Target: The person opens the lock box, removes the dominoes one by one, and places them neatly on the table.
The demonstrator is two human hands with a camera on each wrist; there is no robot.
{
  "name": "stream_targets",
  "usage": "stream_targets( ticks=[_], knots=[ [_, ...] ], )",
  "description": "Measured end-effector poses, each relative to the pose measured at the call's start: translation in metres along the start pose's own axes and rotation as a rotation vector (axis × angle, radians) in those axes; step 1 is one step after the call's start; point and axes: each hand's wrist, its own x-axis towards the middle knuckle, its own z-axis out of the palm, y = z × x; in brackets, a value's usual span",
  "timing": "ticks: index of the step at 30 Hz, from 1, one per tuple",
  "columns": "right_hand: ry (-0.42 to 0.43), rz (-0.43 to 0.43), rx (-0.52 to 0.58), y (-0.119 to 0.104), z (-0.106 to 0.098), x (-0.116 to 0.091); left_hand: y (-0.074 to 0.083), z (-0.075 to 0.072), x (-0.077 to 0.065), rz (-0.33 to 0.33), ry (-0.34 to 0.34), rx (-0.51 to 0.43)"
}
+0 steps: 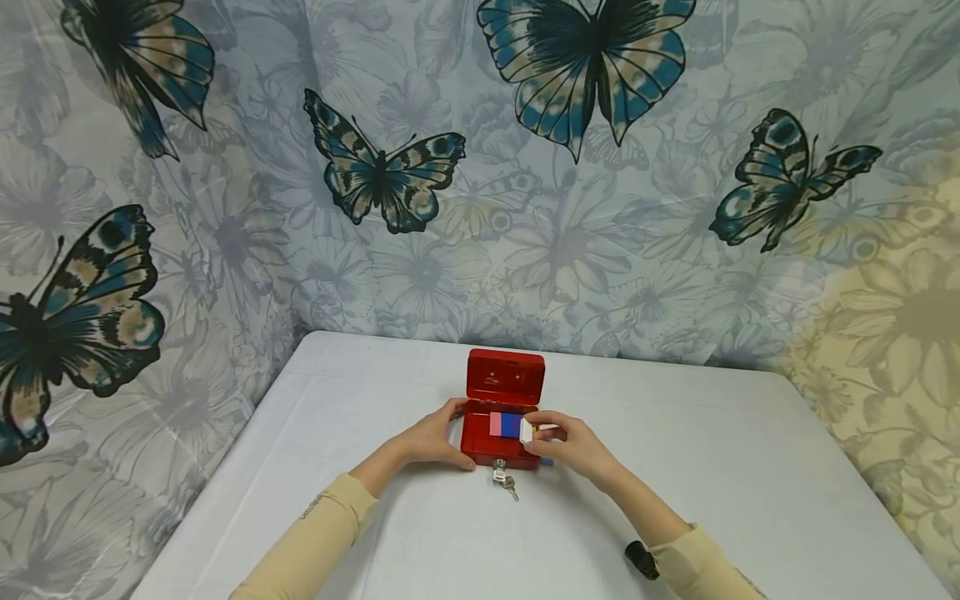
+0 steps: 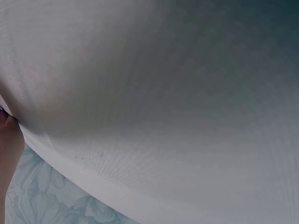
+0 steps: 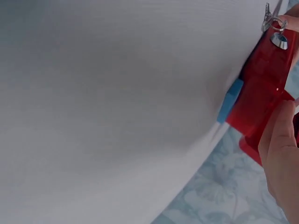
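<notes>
A small red metal cash box (image 1: 501,457) stands on the table with its lid (image 1: 506,375) raised. My left hand (image 1: 435,435) holds the box's left side, thumb at the front corner and fingers towards the back. Over the box's right part, my right hand (image 1: 570,446) pinches a small white block (image 1: 527,431) between thumb and fingers. Pink (image 1: 495,424) and blue (image 1: 511,425) blocks show inside, beside the white one. A key ring with a key (image 1: 510,483) hangs from the front lock. In the left wrist view only part of the left hand (image 2: 10,144) shows.
A light blue block (image 3: 230,101) lies on the table against the box's right side. The table (image 1: 360,533) has a white cover. Butterfly-patterned cloth (image 1: 420,283) hangs behind and to the sides. A black device (image 1: 641,560) sits at the right sleeve.
</notes>
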Motion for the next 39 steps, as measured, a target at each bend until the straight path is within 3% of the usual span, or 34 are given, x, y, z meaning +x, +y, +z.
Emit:
stream_targets(
  ticks=[27, 39],
  knots=[
    [0.027, 0.083, -0.032, 0.030, -0.037, -0.013, -0.003, 0.002, 0.001, -0.012, 0.007, 0.003],
    [-0.025, 0.014, -0.174, 0.036, -0.042, -0.012, 0.000, 0.001, 0.000, -0.006, 0.002, -0.001]
  ],
)
